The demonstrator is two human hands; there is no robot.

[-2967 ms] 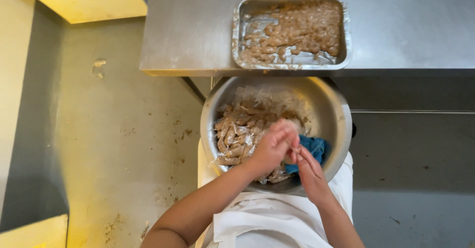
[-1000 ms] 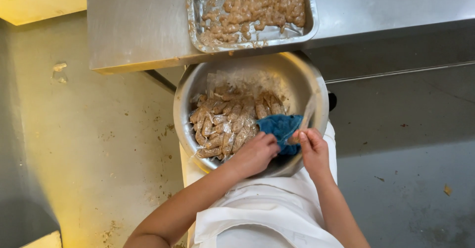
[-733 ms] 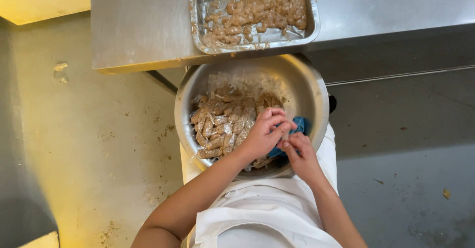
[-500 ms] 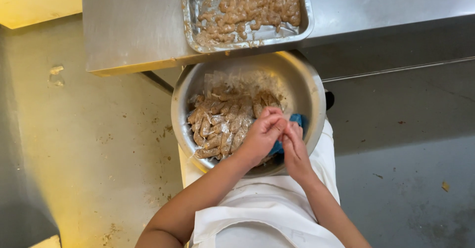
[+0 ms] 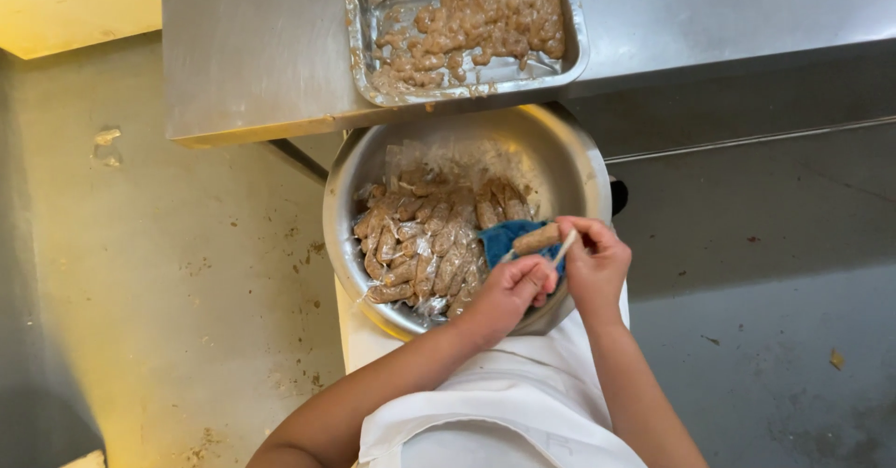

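1. Sausage [image 5: 537, 238], a small brown roll, sits over the blue cloth [image 5: 509, 240] at the bowl's [image 5: 347, 186] right side; I pinch it and a thin stick with my right hand [image 5: 594, 265].
2. My left hand [image 5: 509, 293] is curled on the cloth's near edge, closed on it.
3. I judge the greasy roll could slip back onto the wrapped pile [image 5: 420, 244].
4. Tray [image 5: 574, 55], beyond the bowl, overhangs the counter edge; a knock might tip it.

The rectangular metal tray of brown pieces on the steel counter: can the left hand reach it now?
Probably yes. The left hand rests at the round metal bowl's near rim; the tray lies just beyond the bowl, uncovered, with nothing between.
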